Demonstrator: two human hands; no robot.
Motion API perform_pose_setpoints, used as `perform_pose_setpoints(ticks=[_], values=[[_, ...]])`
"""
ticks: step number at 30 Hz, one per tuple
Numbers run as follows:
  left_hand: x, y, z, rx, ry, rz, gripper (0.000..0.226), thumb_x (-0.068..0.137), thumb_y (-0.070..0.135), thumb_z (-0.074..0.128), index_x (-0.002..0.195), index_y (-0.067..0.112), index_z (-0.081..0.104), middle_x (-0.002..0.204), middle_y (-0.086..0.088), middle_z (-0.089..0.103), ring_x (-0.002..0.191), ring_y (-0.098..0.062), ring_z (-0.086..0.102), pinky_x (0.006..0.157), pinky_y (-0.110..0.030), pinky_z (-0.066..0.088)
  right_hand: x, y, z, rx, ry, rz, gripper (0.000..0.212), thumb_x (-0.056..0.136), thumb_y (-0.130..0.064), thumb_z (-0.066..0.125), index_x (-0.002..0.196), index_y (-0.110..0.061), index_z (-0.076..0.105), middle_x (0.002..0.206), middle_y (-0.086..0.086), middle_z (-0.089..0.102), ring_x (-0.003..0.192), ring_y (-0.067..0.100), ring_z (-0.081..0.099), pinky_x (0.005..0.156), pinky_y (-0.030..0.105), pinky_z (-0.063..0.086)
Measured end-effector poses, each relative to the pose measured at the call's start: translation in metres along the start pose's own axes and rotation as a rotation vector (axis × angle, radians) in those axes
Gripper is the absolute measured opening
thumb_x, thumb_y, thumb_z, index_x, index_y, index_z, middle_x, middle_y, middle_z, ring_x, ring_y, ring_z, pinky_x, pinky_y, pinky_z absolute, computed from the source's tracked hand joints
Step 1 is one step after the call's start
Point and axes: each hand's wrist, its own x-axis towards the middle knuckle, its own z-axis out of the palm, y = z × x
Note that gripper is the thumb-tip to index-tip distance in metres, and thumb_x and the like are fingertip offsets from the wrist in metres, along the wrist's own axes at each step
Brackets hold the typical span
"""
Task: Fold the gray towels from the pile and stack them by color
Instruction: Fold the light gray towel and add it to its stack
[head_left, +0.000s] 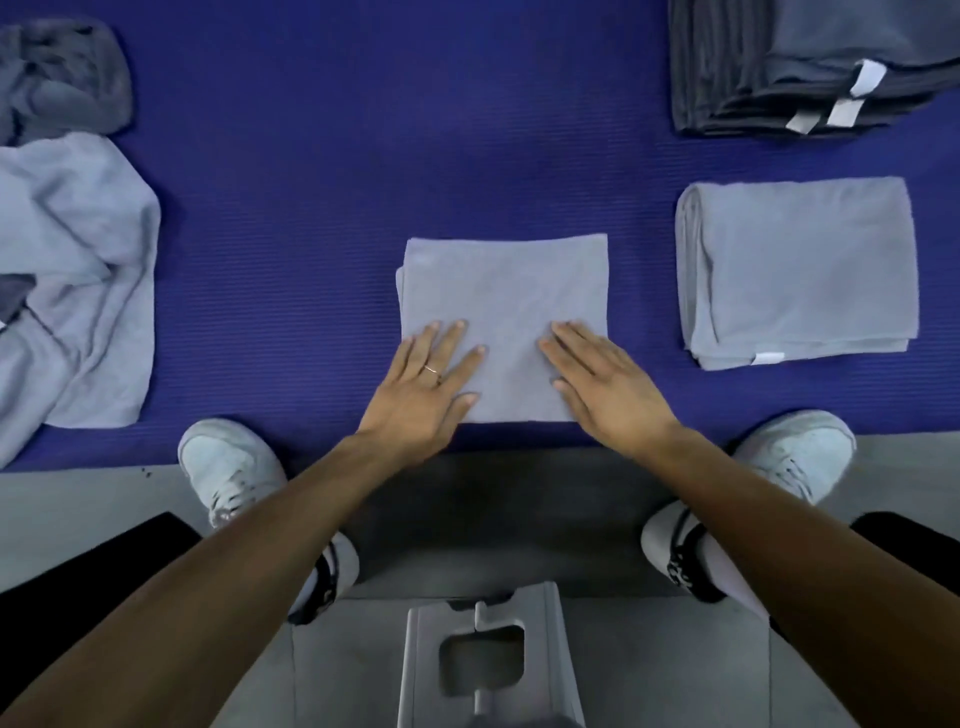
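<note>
Both grips lie flat and open on the folded light-gray towel (503, 312) at the mat's (337, 156) near edge: left hand (423, 392) on its left near corner, right hand (605, 387) on its right. The light-gray stack (800, 270) lies just right, nearer the right hand, with bare mat between. The unfolded pile (72, 275) sits at the left edge.

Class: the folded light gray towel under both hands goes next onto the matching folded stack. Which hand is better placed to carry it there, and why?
Probably the right hand: the light gray stack lies on its side, a short reach from the folded towel. The left hand would cross over.
</note>
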Motion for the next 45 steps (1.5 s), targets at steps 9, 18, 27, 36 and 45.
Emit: perform_pose_setpoints(ticks=[9, 18, 27, 36, 45], values=[[-0.003, -0.027, 0.017, 0.184, 0.007, 0.163, 0.071, 0.098, 0.066, 0.019, 0.157, 0.030, 0.005, 0.165, -0.009, 0.000, 0.151, -0.033, 0.002, 0.122, -0.049, 0.002, -0.016, 0.015, 0.024, -0.188, -0.064, -0.030, 0.059, 0.103, -0.047, 0.028, 0.151, -0.013, 0.035, 0.159, 0.016, 0.030, 0.147, 0.033, 0.026, 0.117, 0.051, 0.023], [-0.005, -0.030, -0.005, -0.072, 0.192, 0.191, 0.042, 0.094, 0.035, 0.051, 0.129, 0.015, 0.064, 0.140, -0.008, 0.057, 0.133, -0.030, 0.047, 0.110, -0.047, 0.040, -0.020, 0.011, 0.016, -0.207, -0.113, -0.087, 0.071, 0.095, -0.058, 0.038, 0.150, -0.013, 0.037, 0.159, 0.017, 0.028, 0.148, 0.034, 0.023, 0.120, 0.051, 0.018], [0.012, 0.014, -0.131, -0.922, 0.061, -0.265, 0.012, 0.087, 0.020, 0.075, 0.097, 0.014, 0.075, 0.085, 0.013, 0.073, 0.076, 0.002, 0.066, 0.067, -0.012, 0.048, -0.002, -0.006, -0.087, 0.457, 0.039, 0.360, 0.033, 0.089, -0.018, 0.069, 0.122, -0.016, 0.066, 0.105, -0.003, 0.070, 0.090, 0.011, 0.061, 0.079, 0.016, 0.046], [0.020, 0.102, -0.186, -1.024, 0.229, -0.349, 0.050, 0.072, 0.038, 0.086, 0.116, 0.032, 0.063, 0.108, 0.017, 0.059, 0.093, 0.001, 0.059, 0.073, -0.015, 0.046, -0.054, -0.001, -0.220, 0.738, 0.282, 0.447, 0.018, 0.087, -0.018, 0.075, 0.095, -0.006, 0.065, 0.086, -0.002, 0.066, 0.065, -0.006, 0.059, 0.059, 0.010, 0.046], [0.065, 0.213, -0.175, -0.898, 0.247, -0.192, 0.025, 0.078, 0.022, 0.080, 0.095, 0.030, 0.063, 0.082, 0.007, 0.065, 0.074, -0.006, 0.061, 0.062, -0.020, 0.045, -0.134, 0.073, -0.275, 0.722, 0.265, 0.610, 0.013, 0.089, -0.023, 0.073, 0.094, -0.021, 0.061, 0.095, -0.007, 0.066, 0.089, 0.011, 0.064, 0.071, 0.022, 0.049]])
